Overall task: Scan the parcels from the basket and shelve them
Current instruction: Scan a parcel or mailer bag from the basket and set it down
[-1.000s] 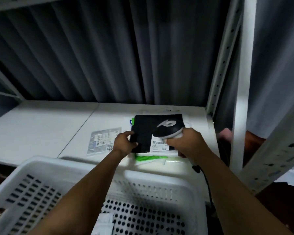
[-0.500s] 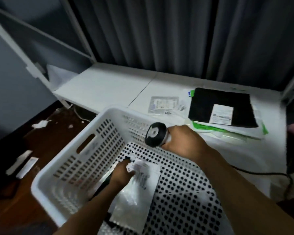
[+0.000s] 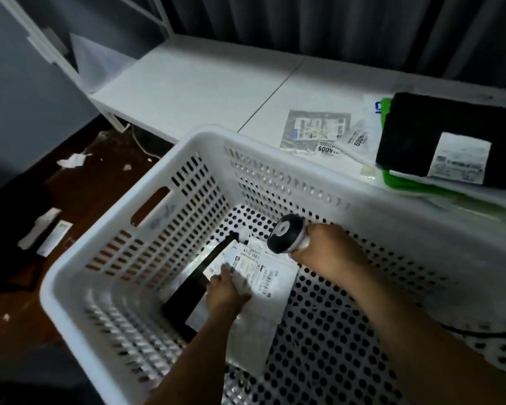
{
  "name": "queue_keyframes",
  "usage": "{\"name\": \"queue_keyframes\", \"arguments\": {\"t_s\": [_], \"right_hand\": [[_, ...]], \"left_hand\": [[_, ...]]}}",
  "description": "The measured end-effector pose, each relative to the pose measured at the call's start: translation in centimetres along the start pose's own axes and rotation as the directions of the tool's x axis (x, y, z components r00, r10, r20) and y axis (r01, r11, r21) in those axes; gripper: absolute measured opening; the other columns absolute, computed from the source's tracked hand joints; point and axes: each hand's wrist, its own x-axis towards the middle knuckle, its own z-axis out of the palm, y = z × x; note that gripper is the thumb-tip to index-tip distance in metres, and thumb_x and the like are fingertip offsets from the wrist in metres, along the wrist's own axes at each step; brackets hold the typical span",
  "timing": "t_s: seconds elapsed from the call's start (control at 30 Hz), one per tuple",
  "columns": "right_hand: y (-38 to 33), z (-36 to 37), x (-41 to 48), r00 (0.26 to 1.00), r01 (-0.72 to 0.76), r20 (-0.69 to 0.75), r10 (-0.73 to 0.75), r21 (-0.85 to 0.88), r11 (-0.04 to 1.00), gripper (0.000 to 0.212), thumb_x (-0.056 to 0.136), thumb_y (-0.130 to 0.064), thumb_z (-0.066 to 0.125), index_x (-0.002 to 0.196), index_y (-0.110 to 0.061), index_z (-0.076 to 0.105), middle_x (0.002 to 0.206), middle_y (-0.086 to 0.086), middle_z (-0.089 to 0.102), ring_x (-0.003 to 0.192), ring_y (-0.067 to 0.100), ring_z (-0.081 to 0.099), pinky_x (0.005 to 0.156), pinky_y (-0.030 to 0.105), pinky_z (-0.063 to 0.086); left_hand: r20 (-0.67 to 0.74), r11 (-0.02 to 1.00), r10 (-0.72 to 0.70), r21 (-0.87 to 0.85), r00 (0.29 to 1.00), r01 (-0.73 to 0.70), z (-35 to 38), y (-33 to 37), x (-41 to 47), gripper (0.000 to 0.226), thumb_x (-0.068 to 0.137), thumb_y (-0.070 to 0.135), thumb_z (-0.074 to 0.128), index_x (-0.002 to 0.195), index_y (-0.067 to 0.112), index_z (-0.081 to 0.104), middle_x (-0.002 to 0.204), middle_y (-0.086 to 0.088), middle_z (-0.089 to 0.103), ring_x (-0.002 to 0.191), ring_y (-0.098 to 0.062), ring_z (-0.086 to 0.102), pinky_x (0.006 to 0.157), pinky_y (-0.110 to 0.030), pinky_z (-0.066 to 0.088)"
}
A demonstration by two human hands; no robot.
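Head view, looking down into a white perforated plastic basket (image 3: 208, 135) that stood in front of a low white shelf (image 3: 202, 92).

Your left hand (image 3: 227, 290) reached to the basket floor, its fingers curled over the near edge of a flat white plastic mailer parcel (image 3: 270, 277), pinching it. Your right hand (image 3: 324, 252) was clamped round the handle of a black-and-white handheld barcode scanner (image 3: 288, 237), whose head hung just above the parcel's top edge.

What could have gone wrong: the mailer looked thin and slippery, so a pinch at one edge might have let it slide out or fold as you lifted it. A fold or glare across the label could have spoiled the scan. The parcel partly overlay a flat black parcel (image 3: 187, 299), which might have been dragged along. The scanner's dark cable (image 3: 479, 334) trailed by the basket's right side and might have snagged on the rim.

The white parcel was soft and glossy, lay flat with its label upward, and bore small print and barcodes, mostly too blurred to read.

On the shelf behind, well apart from the basket, a black rectangular parcel with a white label (image 3: 421, 135) topped a stack of green parcels (image 3: 403, 182), with a clear plastic bag (image 3: 316, 127) beside it.
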Motion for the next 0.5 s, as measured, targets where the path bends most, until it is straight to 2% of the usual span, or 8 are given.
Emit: {"name": "queue_keyframes", "arguments": {"t_s": [0.03,0.1,0.17,0.27,0.33,0.4,0.43,0.5], "right_hand": [[0.3,0.1,0.2,1.0,-0.007,-0.004,0.008,0.008,1.0,0.032,0.081,-0.033,0.075,0.109,-0.018,0.068,0.101,0.002,0.071,0.087,0.019,0.065,0.08,0.031,0.054],[0.7,0.2,0.4,1.0,-0.018,-0.004,0.018,0.028,0.999,0.033,0.08,-0.033,0.075,0.108,-0.018,0.067,0.1,0.002,0.071,0.088,0.02,0.066,0.08,0.032,0.055],[0.8,0.0,0.3,1.0,-0.019,-0.002,0.019,0.055,0.998,0.034,0.08,-0.033,0.076,0.108,-0.017,0.068,0.101,0.002,0.072,0.089,0.02,0.066,0.082,0.033,0.055],[0.3,-0.8,-0.2,1.0,-0.011,-0.025,0.014,0.115,0.993,0.035,0.079,-0.033,0.078,0.108,-0.017,0.068,0.099,0.001,0.071,0.088,0.02,0.066,0.081,0.032,0.055],[-0.5,-1.8,-1.0,0.999,0.01,-0.032,-0.005,0.174,0.985,0.038,0.078,-0.03,0.079,0.111,-0.016,0.068,0.095,-0.001,0.07,0.083,0.018,0.066,0.075,0.029,0.054],[-1.4,-2.9,-2.2,0.999,0.033,-0.042,-0.024,0.229,0.973,0.041,0.077,-0.026,0.08,0.114,-0.015,0.067,0.094,-0.002,0.068,0.08,0.016,0.067,0.074,0.032,0.056],[-1.7,-3.4,-2.8,0.999,0.037,-0.04,-0.028,0.247,0.968,0.04,0.076,-0.024,0.08,0.114,-0.014,0.067,0.094,-0.002,0.068,0.078,0.014,0.066,0.073,0.031,0.057],[-2.5,-4.6,-4.6,0.998,0.059,-0.033,-0.052,0.257,0.965,0.034,0.077,-0.023,0.08,0.107,-0.013,0.069,0.089,-0.001,0.07,0.066,0.006,0.063,0.064,0.024,0.055]], "left_hand": [[-0.024,1.0,-0.01,0.017,1.0,0.01,0.2,-0.1,0.1,0.104,0.075,0.041,0.078,0.153,0.017,0.013,0.143,-0.017,0.035,0.128,-0.033,0.039,0.104,-0.036,0.035],[-0.069,0.998,-0.032,-0.056,0.997,0.028,-0.2,-0.1,0.2,0.095,0.072,0.033,0.083,0.148,0.015,0.028,0.137,-0.017,0.04,0.123,-0.034,0.044,0.1,-0.037,0.039],[-0.073,0.983,-0.046,-0.183,0.996,0.032,-1.1,-0.3,0.3,0.072,0.07,0.023,0.085,0.13,0.013,0.047,0.125,-0.017,0.053,0.113,-0.032,0.053,0.09,-0.034,0.044],[-0.015,0.943,-0.017,-0.333,1.0,0.011,-3.5,-0.3,0.0,0.039,0.071,0.018,0.084,0.101,0.013,0.058,0.105,-0.015,0.066,0.098,-0.031,0.062,0.084,-0.035,0.053],[-0.016,0.883,-0.018,-0.469,1.0,0.008,-5.3,-0.3,-0.6,0.046,0.071,0.014,0.084,0.11,0.005,0.062,0.105,-0.019,0.066,0.099,-0.033,0.063,0.085,-0.043,0.055],[-0.044,0.771,-0.009,-0.637,0.999,-0.021,-7.8,0.1,-1.9,0.054,0.072,0.007,0.082,0.12,-0.002,0.058,0.097,-0.02,0.067,0.088,-0.032,0.065,0.074,-0.043,0.057],[-0.054,0.674,0.007,-0.738,0.999,-0.045,-9.1,0.6,-3.0,0.048,0.073,0.002,0.08,0.115,-0.004,0.057,0.092,-0.018,0.067,0.081,-0.029,0.065,0.068,-0.041,0.057],[-0.069,0.501,0.041,-0.862,0.997,-0.081,-11.4,1.0,-5.1,0.033,0.076,-0.003,0.076,0.104,-0.003,0.058,0.098,-0.022,0.069,0.084,-0.033,0.067,0.076,-0.045,0.058]]}}
